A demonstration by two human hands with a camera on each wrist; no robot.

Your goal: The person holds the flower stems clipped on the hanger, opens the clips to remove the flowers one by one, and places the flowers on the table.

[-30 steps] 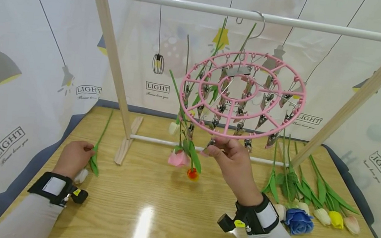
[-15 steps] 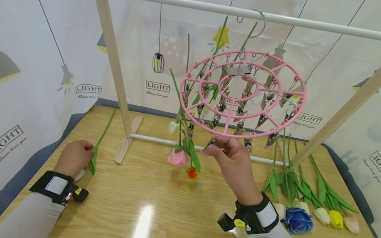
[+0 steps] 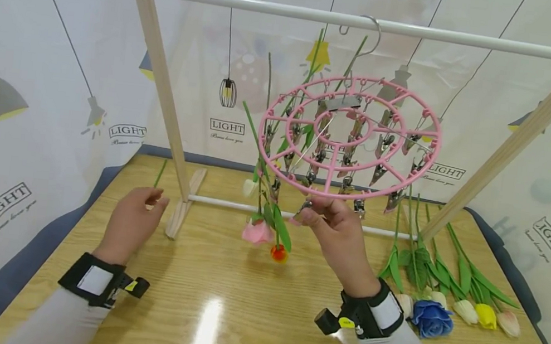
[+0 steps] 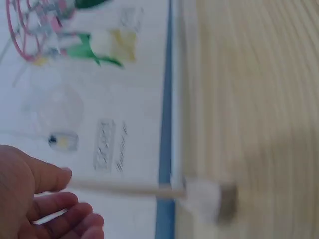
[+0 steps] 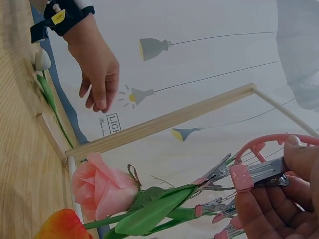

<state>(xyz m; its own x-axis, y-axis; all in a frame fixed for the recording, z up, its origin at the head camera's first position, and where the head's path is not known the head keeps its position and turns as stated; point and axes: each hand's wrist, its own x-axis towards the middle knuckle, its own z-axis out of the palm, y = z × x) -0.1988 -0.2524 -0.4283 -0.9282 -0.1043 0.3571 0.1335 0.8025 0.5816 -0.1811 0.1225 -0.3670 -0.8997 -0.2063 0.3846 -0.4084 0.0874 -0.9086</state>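
My right hand (image 3: 341, 243) pinches a metal clip with pink tips (image 5: 256, 174), which hangs from the front rim of the round pink clip hanger (image 3: 329, 177). Nothing is between the clip's tips. Off to the left, my left hand (image 3: 131, 221) is raised over the table, its fingers loosely bent and holding nothing. In the right wrist view a white tulip (image 5: 43, 59) lies on the table below that hand; in the head view only its stem (image 3: 161, 173) shows. A pink rose (image 3: 257, 232) and an orange tulip (image 3: 278, 253) hang head down from the hanger's left side.
A rack with wooden posts (image 3: 163, 87) and a white top bar (image 3: 252, 5) carries the hanger. Several flowers lie on the table at right, among them a blue rose (image 3: 433, 319) and a yellow tulip (image 3: 485, 317). A printed cloth (image 3: 200, 74) stands behind.
My left hand has let go of the white tulip's stem and moved up and to the right. My right hand keeps its pinch on the clip in the same place.
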